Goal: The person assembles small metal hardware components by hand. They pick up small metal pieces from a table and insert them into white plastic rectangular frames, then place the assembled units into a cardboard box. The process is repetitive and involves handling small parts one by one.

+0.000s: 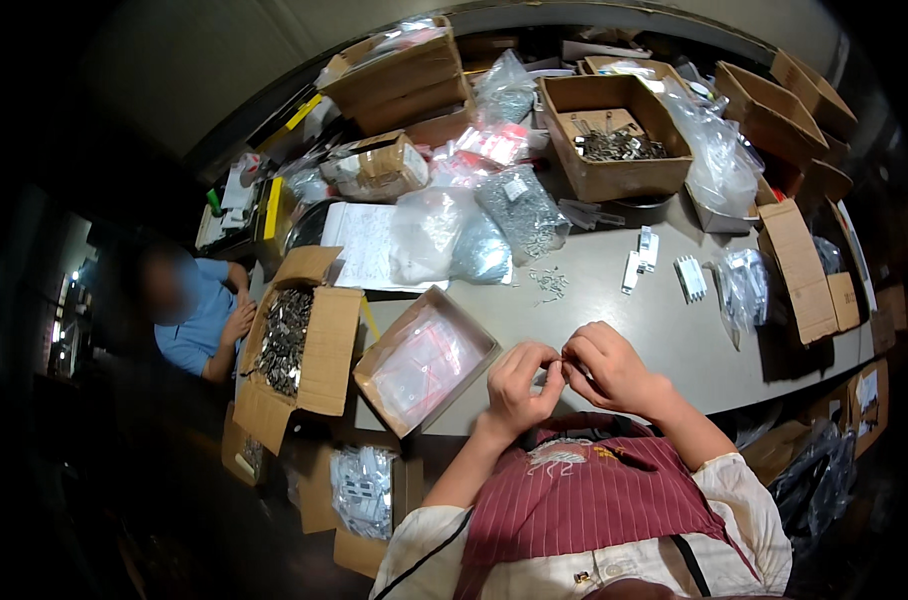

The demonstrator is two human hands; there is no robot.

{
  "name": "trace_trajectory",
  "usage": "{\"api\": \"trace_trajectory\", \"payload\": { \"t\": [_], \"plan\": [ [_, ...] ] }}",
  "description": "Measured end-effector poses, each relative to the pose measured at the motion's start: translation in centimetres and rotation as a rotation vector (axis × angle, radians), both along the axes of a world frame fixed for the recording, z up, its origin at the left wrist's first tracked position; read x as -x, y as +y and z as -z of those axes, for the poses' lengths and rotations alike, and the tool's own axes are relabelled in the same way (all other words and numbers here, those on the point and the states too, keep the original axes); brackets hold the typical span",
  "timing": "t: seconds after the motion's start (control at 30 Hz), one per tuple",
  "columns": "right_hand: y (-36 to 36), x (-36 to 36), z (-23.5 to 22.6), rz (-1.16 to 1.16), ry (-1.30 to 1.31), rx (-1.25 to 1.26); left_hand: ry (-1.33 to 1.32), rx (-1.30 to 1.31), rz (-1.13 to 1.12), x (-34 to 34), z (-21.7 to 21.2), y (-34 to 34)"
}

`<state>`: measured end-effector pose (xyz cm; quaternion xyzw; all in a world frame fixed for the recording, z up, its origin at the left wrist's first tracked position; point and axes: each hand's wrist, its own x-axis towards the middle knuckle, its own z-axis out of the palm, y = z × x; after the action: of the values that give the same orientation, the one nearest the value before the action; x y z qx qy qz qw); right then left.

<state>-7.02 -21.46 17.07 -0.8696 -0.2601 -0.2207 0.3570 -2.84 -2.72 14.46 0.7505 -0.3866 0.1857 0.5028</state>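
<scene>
Close together at the table's near edge, my left hand and my right hand meet fingertip to fingertip. Both are closed in a pinch, and whatever lies between the fingers is too small to make out. Left of my left hand stands an open cardboard box with clear plastic zip bags in it. Beyond my hands a small pile of screws lies loose on the grey table. White and metal hinge-like pieces lie farther right, beside a ribbed white piece.
At the left, a carton holds many dark metal parts. A clear bag of screws and papers lie behind. A box of metal clips stands at the back. A bagged part lies right. A person sits at the far left.
</scene>
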Motion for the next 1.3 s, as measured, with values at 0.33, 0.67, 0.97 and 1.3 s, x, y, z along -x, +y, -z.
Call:
{"api": "trace_trajectory", "payload": {
  "t": [0.33,0.67,0.97,1.3],
  "plan": [
    [6.6,-2.6,-0.5,-0.367,-0.036,0.144,0.163,0.096,-0.28,3.6,-1.6,8.8],
    [15.9,-4.5,0.5,-0.732,0.378,-0.129,0.441,0.2,-0.483,8.2,-1.4,17.3],
    [20.8,-3.5,1.5,-0.758,0.364,-0.09,0.733,0.546,-0.482,10.4,1.0,21.4],
    [23.3,-3.4,3.7,-0.853,1.24,-0.524,0.763,0.419,-0.394,11.0,0.5,24.5]
  ]
}}
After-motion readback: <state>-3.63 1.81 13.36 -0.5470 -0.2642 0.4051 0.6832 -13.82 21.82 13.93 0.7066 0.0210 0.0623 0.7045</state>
